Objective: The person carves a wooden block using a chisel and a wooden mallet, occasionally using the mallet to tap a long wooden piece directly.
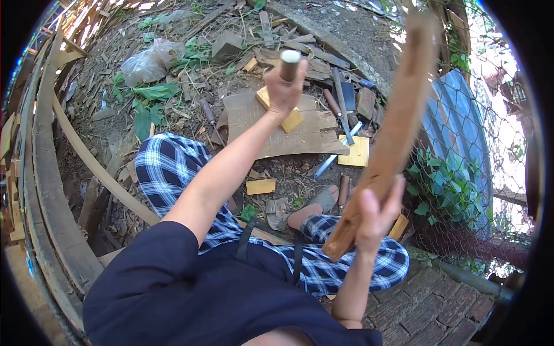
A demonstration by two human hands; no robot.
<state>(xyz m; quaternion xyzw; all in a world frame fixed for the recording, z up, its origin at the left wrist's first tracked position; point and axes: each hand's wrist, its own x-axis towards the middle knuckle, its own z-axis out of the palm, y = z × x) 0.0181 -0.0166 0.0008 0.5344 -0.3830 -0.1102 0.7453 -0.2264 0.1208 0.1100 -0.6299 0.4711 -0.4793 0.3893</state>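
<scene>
Bar of rough brown wood (392,147), one, long and squared, far end blurred: I have the right hand (376,222) clamped round its near end. Left hand (284,92) closed on one rounded handle (288,71), pale flat cap (290,56) up top. Below that hand: one yellow block (292,122) on one thin, curved-edged brown board (245,127). Between the hands: one smooth, square yellow piece (355,153). I can't tell whether handle meets block.
</scene>
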